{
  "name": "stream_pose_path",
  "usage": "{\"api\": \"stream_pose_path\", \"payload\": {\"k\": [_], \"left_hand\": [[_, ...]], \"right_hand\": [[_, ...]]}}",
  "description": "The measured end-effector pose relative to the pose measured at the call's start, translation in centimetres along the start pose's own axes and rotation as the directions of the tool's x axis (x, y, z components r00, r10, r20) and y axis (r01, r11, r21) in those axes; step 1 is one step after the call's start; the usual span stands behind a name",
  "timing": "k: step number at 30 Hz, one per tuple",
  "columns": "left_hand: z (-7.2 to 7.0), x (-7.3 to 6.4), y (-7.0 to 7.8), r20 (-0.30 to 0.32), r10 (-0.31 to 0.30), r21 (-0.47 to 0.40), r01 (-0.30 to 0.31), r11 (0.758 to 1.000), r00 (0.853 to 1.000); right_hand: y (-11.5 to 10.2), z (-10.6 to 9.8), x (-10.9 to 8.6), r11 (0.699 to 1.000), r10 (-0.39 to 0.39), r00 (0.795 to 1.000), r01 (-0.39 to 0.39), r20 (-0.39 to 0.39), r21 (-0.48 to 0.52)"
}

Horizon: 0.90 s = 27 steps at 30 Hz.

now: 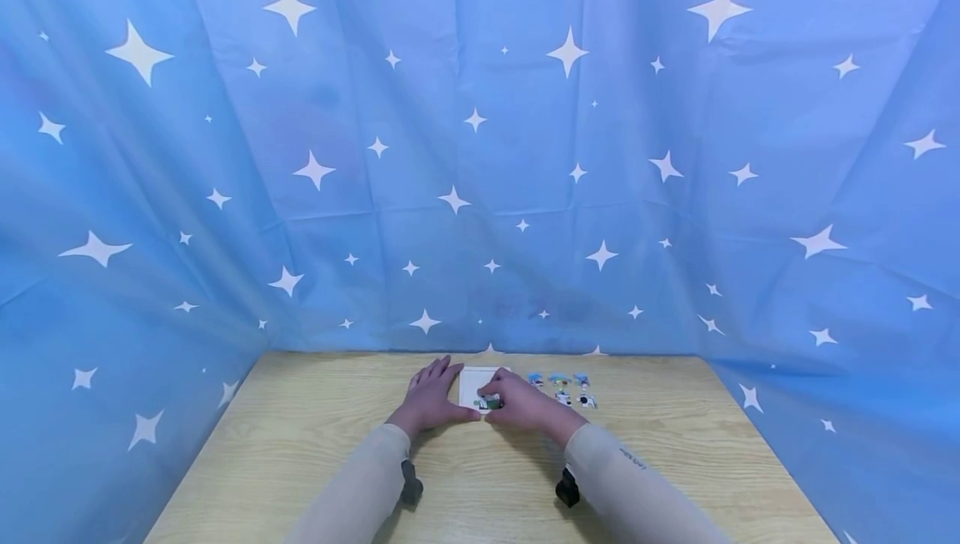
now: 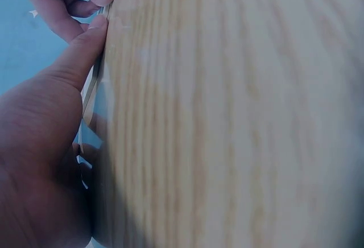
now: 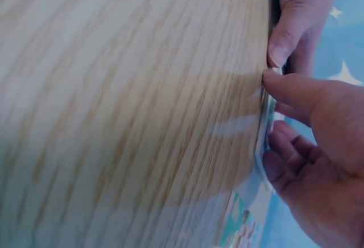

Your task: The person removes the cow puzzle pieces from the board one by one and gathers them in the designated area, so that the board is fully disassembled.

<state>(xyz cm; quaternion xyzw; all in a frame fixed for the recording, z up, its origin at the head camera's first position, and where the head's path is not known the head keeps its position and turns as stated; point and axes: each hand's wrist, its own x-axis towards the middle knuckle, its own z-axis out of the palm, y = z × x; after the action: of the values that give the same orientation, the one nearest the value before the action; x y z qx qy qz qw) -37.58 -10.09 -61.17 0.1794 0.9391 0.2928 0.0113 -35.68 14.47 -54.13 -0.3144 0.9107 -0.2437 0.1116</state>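
A white square puzzle tray (image 1: pixel 474 375) lies on the table between the two hands. My left hand (image 1: pixel 433 398) rests at its left side, fingers extended and thumb stretched along the near edge. My right hand (image 1: pixel 522 402) reaches over the tray from the right. Its curled fingers and thumb pinch a green-and-white puzzle piece (image 1: pixel 487 401) in the tray's near part, which they partly hide. Seen from the left wrist, the left thumb (image 2: pixel 79 54) meets the tray edge close to the right hand (image 2: pixel 60 3). In the right wrist view, the right thumb (image 3: pixel 293 91) touches that edge too.
Several loose colourful puzzle pieces (image 1: pixel 559 380) lie in rows on the wooden table (image 1: pixel 660 444), right of the tray and partly behind the right hand. A blue star-patterned cloth (image 1: pixel 480 152) hangs behind the table and at both sides.
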Motion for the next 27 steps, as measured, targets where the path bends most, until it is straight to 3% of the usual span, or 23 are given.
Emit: {"api": "stream_pose_path", "payload": {"k": [10, 15, 23, 27], "left_hand": [[-0.3, -0.3, 0.4, 0.012, -0.005, 0.01, 0.005, 1.0, 1.0], [0.0, -0.1, 0.0, -0.007, 0.013, 0.004, -0.013, 1.0, 1.0], [-1.4, -1.2, 1.8, 0.0, 0.018, -0.021, -0.018, 1.0, 1.0], [-1.1, -1.0, 1.5, -0.009, 0.022, -0.013, -0.022, 1.0, 1.0]], "right_hand": [[0.0, 0.0, 0.0, 1.0, -0.003, 1.0, 0.003, 0.001, -0.012], [-0.1, -0.2, -0.1, 1.0, -0.017, 1.0, 0.017, -0.003, 0.005], [-0.2, -0.3, -0.2, 0.999, -0.041, 0.999, 0.041, -0.006, 0.023], [-0.1, -0.3, -0.2, 1.0, -0.022, 1.0, 0.022, -0.008, 0.021]]}}
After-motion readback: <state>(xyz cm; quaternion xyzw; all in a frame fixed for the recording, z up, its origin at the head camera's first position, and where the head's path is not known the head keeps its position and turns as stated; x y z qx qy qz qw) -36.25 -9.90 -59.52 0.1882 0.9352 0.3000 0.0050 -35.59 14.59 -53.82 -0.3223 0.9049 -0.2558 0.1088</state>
